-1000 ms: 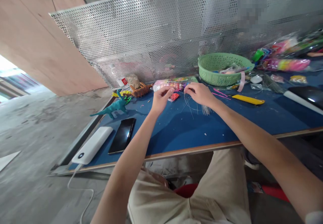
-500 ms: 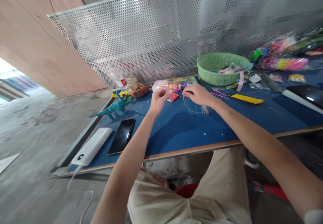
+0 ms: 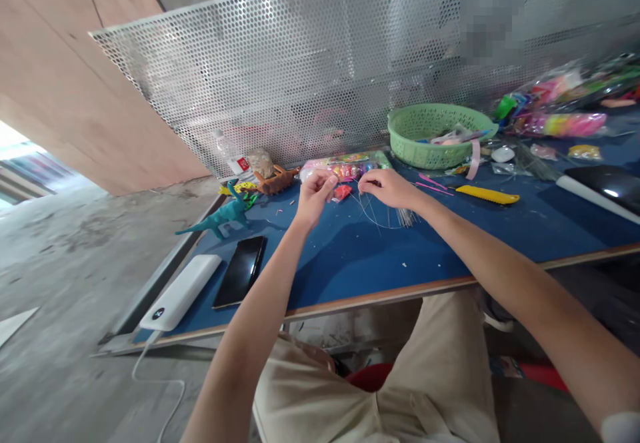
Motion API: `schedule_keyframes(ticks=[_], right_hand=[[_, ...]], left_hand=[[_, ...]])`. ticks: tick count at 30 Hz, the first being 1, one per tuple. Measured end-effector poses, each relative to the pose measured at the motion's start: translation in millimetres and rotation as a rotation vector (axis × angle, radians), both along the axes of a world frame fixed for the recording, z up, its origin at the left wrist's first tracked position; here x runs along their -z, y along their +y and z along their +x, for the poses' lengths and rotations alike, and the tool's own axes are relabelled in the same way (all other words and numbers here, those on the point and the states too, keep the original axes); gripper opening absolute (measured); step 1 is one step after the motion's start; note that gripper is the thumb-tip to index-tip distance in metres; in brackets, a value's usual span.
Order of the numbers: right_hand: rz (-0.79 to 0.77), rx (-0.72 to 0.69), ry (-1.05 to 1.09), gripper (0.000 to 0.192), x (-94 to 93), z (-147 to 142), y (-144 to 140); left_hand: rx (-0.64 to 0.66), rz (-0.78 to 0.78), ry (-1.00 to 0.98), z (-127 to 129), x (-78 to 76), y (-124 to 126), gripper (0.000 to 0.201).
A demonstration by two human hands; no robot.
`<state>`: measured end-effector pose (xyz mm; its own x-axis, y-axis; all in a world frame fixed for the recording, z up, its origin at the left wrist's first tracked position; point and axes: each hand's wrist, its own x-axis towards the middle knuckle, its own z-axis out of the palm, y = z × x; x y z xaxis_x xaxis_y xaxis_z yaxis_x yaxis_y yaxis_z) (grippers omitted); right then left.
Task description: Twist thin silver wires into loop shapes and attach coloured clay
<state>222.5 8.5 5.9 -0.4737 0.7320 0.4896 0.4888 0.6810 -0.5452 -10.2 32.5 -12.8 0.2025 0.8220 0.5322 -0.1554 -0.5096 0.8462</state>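
Observation:
Over the blue table (image 3: 345, 266), my left hand (image 3: 315, 195) is closed in a pinch, thumb against the fingers. A little to its right, my right hand (image 3: 386, 188) is also pinched, knuckles up. Thin wire (image 3: 369, 215) hangs in loose curves below the right fingers, and a fine strand seems to run across to the left fingertips. The exact grip points are too small to make out. A bundle of thin wires (image 3: 406, 217) lies under my right wrist. Behind and between the hands is a small red piece (image 3: 342, 193).
A green basket (image 3: 425, 153) with packets stands at the back right, near a yellow utility knife (image 3: 487, 194) and pink strips (image 3: 434, 183). On the left are a teal toy dinosaur (image 3: 220, 218), a phone (image 3: 241, 271) and a white power bank (image 3: 181, 291). A perforated metal panel (image 3: 280, 76) rises behind.
Both hands keep their pinch near the same spot and have drawn slightly apart. The hanging wire has swung a little. The view has shifted slightly.

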Motion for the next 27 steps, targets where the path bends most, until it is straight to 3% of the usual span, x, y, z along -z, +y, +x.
schedule_keyframes(ticks=[3, 6, 10, 27], right_hand=[[0.075, 0.072, -0.126, 0.027, 0.6, 4, 1], [0.240, 0.151, -0.350, 0.029, 1.4, 13, 5], [0.390, 0.181, -0.548, 0.028, 2.5, 25, 11], [0.303, 0.079, -0.594, 0.029, -2.2, 29, 13]], left_hand=[[-0.082, 0.082, 0.163, -9, -3.7, 2, 0.035], [-0.169, 0.244, 0.492, -18, -8.8, -1, 0.048], [-0.137, 0.458, 0.801, -21, -12.0, -8, 0.042], [-0.100, 0.690, 0.931, -22, -5.7, -3, 0.028]])
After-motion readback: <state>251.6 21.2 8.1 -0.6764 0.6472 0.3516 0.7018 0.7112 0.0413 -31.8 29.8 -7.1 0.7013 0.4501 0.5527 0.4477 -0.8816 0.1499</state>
